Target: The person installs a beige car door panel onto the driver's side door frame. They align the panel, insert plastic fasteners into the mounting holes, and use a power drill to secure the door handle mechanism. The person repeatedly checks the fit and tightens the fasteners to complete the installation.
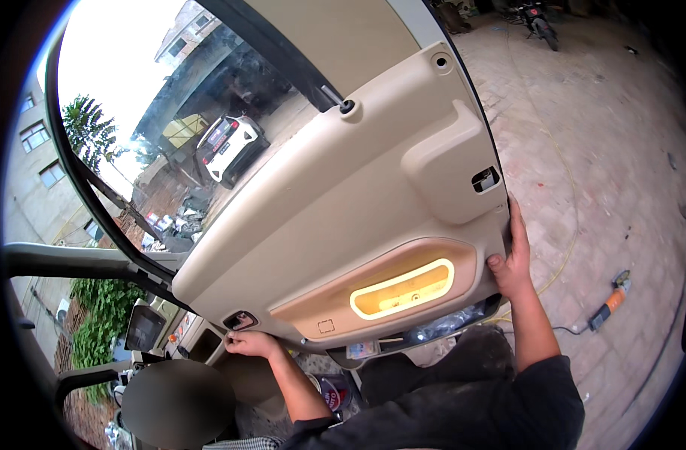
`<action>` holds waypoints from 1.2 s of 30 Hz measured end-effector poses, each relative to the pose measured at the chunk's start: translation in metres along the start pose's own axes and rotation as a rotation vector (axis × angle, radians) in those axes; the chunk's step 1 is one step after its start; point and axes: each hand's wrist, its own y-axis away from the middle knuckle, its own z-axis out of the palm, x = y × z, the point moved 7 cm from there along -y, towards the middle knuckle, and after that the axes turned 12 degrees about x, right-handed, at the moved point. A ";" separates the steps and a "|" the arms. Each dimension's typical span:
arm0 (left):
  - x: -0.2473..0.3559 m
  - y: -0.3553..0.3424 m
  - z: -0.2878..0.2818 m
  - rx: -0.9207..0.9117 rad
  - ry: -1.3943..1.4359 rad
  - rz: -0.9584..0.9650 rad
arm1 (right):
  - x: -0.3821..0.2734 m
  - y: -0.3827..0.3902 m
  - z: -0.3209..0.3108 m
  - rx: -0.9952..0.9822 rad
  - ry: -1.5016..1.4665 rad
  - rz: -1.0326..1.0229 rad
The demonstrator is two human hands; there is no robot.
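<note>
A large beige vehicle door panel (pixel 343 202) stands tilted before me, below the door window. Set into it is a pinkish-tan insert with a yellow-rimmed pocket (pixel 403 289). My right hand (pixel 514 262) is closed round the panel's right edge, thumb on the front face and fingers along the side. At the lower left corner, beside a small dark oval opening (pixel 240 320), my left hand (pixel 251 345) pinches the panel's edge. A lock pin (pixel 346 106) sticks up through the top edge. Near the right edge is a handle recess (pixel 485 179).
An orange angle grinder (pixel 611 304) with a cord lies on the paved floor at right. Below the panel, a door bin (pixel 448 324) holds clear plastic. A dark tin (pixel 334 391) stands near my left forearm. Outside the window is a parked white car (pixel 230 146).
</note>
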 end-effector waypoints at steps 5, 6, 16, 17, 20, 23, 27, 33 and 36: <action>0.014 0.005 -0.003 0.046 -0.038 -0.013 | -0.021 0.013 0.001 0.126 0.136 -0.117; 0.014 0.007 -0.002 0.044 -0.035 -0.018 | -0.026 0.014 0.001 0.155 0.108 -0.108; 0.007 0.007 -0.004 0.082 -0.065 -0.019 | -0.100 -0.053 0.037 -0.094 -0.030 -0.082; 0.008 0.006 -0.002 0.064 -0.059 -0.034 | -0.104 -0.060 0.039 -0.083 -0.013 -0.075; 0.011 0.008 0.002 0.043 -0.045 -0.078 | -0.112 -0.074 0.041 -0.020 -0.032 -0.063; 0.009 0.006 -0.003 0.054 -0.077 -0.073 | -0.119 -0.085 0.051 -0.123 -0.045 -0.027; 0.007 0.006 0.002 0.043 -0.049 -0.063 | -0.114 -0.088 0.049 -0.060 0.073 -0.114; 0.015 0.002 -0.006 -0.027 -0.076 0.143 | -0.118 -0.085 0.046 -0.048 0.055 -0.077; 0.015 -0.001 -0.008 -0.001 -0.022 0.117 | -0.116 -0.086 0.045 -0.010 0.046 -0.079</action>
